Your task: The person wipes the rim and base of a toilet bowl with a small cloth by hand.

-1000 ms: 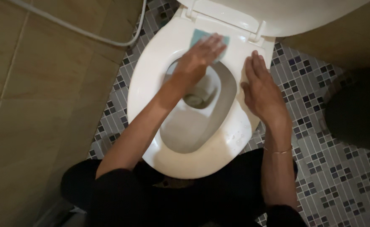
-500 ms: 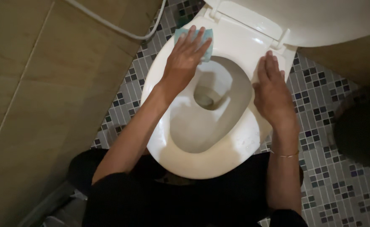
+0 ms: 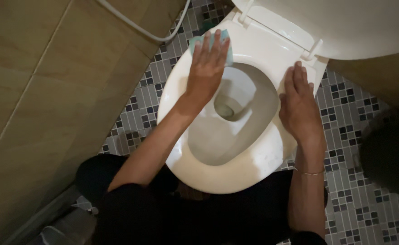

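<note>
The left hand [image 3: 207, 68] lies flat, fingers spread, pressing a teal sponge [image 3: 211, 45] onto the rear left of the white toilet seat [image 3: 235, 174], mid-wipe. The right hand [image 3: 299, 106] rests open on the seat's right side, grasping nothing. Judging by this, the rest of the ring remains to be wiped.

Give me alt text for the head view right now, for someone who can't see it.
Seen from above, the left hand presses a teal cloth flat on the rear left of a white toilet seat, while the right hand rests flat on the seat's right side. A white hose crosses the mosaic floor behind.
</note>
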